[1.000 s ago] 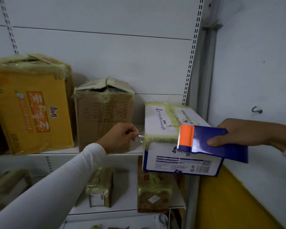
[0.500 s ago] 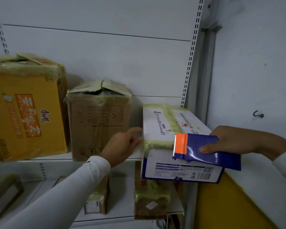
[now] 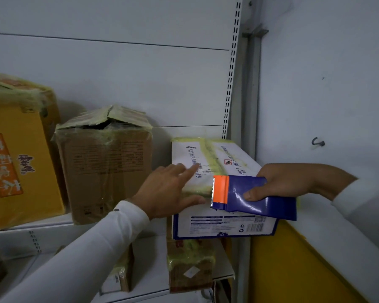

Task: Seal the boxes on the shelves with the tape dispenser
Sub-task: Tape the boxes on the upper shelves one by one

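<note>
White box [image 3: 214, 158] sits at right end of upper shelf [image 3: 31, 226], front edge overhanging. Right hand [image 3: 293, 182] grips the dispenser [image 3: 249, 197] at the box's front top edge. Left hand [image 3: 169, 191], fingers straight, lies flat on the box. Advice: press the tape down firmly along the seam, holding the box steady.

Long white sleeves [image 3: 92, 248] reach both bare wrists.

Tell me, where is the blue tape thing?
The blue tape dispenser is at right of centre in the head view, gripped by the right hand over the white box's front edge.
</note>
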Demonstrator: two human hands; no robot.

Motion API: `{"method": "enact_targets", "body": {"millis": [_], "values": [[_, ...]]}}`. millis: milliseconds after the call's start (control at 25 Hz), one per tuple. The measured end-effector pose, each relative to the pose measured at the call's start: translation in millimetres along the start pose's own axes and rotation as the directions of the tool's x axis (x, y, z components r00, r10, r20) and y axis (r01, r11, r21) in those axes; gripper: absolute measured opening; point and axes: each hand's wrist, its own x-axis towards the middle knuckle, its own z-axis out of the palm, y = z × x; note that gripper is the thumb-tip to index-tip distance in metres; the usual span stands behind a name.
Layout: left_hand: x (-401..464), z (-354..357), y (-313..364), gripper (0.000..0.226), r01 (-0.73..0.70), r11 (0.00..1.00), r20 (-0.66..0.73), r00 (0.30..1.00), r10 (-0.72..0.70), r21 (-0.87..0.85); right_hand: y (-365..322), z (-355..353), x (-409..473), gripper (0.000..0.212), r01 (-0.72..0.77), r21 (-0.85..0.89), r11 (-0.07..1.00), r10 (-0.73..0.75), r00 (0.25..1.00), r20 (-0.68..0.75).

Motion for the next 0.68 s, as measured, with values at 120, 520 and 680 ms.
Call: {"method": "enact_targets", "body": {"millis": [120,520,680], "values": [[12.9,13.3,9.0,0.067,-0.096,0.963,0.183,0.972,0.145,-0.253,-1.6,0.5,0.9,0.024,0.001,0.002,1.0,-0.001,1.0,-0.019],[-0.4,26.8,-28.9,0.075,-0.169,0.922,0.12,0.967,0.223,-0.349,61.0,-14.3,-64.6,0.041,-0.185,-0.031,0.982,0.182,0.98,-0.08],[36.0,-6.6,12.9,0.097,-0.103,0.995,0.227,0.969,0.098,0.007,65.9,-13.1,-55.0,0.036,-0.173,-0.033,0.984,0.166,0.975,-0.149]]}}
